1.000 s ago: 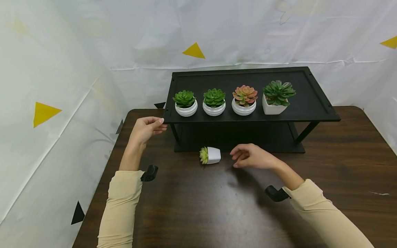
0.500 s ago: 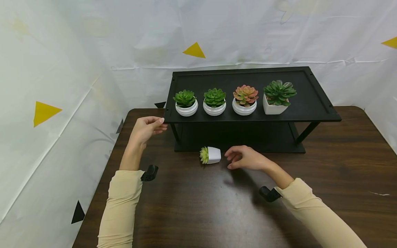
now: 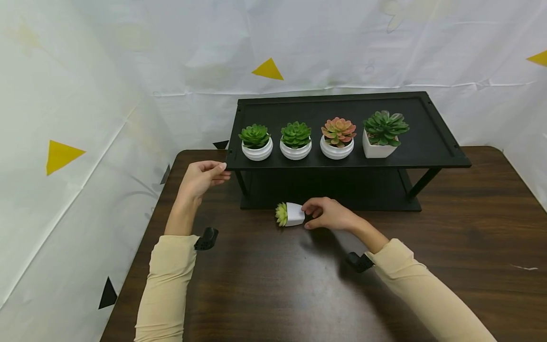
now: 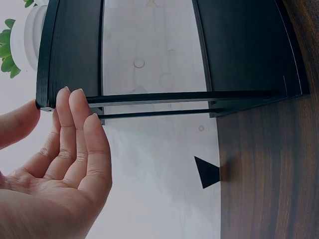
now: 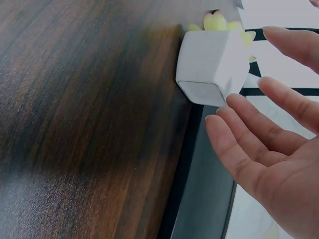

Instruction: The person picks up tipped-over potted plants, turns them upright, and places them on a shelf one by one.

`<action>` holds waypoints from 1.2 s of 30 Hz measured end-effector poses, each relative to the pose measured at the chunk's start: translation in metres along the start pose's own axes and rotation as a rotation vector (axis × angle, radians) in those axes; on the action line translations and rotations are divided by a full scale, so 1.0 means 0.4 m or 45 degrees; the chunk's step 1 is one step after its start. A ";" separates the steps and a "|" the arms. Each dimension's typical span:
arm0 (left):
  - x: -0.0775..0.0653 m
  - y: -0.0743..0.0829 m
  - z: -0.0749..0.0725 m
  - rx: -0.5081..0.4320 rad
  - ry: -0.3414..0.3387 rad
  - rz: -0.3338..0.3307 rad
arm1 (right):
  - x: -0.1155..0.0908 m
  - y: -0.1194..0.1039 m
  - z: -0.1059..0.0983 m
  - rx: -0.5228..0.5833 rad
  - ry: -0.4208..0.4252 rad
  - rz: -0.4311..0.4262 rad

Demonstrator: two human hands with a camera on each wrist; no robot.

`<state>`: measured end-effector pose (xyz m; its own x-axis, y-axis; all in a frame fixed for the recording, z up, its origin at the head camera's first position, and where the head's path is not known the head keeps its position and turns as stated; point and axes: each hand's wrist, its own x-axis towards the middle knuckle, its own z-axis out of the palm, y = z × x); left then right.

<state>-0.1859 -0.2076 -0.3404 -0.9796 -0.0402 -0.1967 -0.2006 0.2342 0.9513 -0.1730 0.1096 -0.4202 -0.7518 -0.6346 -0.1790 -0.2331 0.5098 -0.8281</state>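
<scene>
A small potted succulent (image 3: 295, 214) with pale green leaves lies on its side on the table, its white pot towards my right hand. My right hand (image 3: 329, 214) is at the pot's base with fingers loosely bent. In the right wrist view the fingertips (image 5: 234, 102) come close to the white pot (image 5: 204, 59); whether they touch it I cannot tell. My left hand (image 3: 201, 178) pinches the front left corner of the black two-tier shelf (image 3: 282, 107). The left wrist view has the thumb (image 4: 22, 122) on top of the board's edge and the fingers beneath.
Along the shelf's top stand two green succulents (image 3: 256, 154) (image 3: 296, 153) in round white pots, a reddish one (image 3: 336, 152), and a dark green one in a square pot (image 3: 378, 151). The brown wooden table (image 3: 265, 285) extends in front; white sheeting hangs behind.
My right hand has moved left to the base of the lying potted succulent. The left hand keeps its place on the shelf corner, and the plants have not moved.
</scene>
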 end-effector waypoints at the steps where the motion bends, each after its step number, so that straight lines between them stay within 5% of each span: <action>1: 0.000 0.000 0.000 -0.002 0.001 0.000 | 0.003 0.000 0.001 -0.003 0.003 0.003; 36: -0.002 0.001 0.000 -0.005 -0.006 0.008 | 0.050 0.006 0.037 -0.020 0.112 0.006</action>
<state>-0.1853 -0.2074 -0.3400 -0.9808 -0.0341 -0.1920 -0.1946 0.2305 0.9534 -0.1794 0.0896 -0.4337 -0.8039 -0.5792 -0.1353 -0.2387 0.5224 -0.8186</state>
